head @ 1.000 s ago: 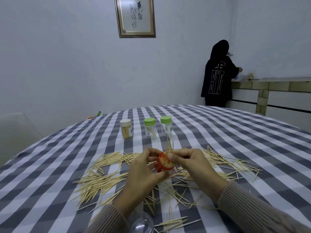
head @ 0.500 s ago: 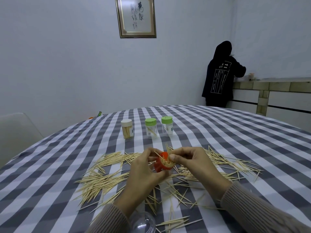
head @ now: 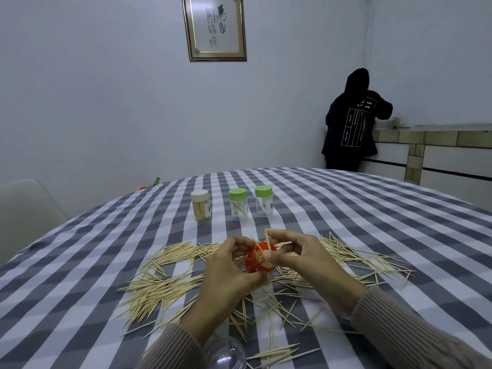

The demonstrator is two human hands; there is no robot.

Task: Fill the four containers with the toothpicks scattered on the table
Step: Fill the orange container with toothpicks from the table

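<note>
My left hand (head: 229,272) grips a small red container (head: 257,259) from the left, tilted, with toothpick ends showing at its mouth. My right hand (head: 300,259) holds its right side, thumb on the rim, and pinches a few toothpicks above the opening. Loose toothpicks (head: 162,286) lie scattered over the checked tablecloth on both sides of my hands. Farther back stand a white-capped container (head: 201,205) packed with toothpicks and two green-capped containers (head: 238,204) (head: 263,200) holding only a few.
A clear plastic dome (head: 226,354) lies near the table's front edge between my forearms. The round table (head: 372,235) has a grey-and-white checked cloth. A pale chair (head: 24,206) stands at the left. A person in black stands at a counter at the back right.
My hands and the red container have tilted and shifted slightly; my right fingers now pinch toothpicks higher above the opening. The person at the back has moved a little to the right.
</note>
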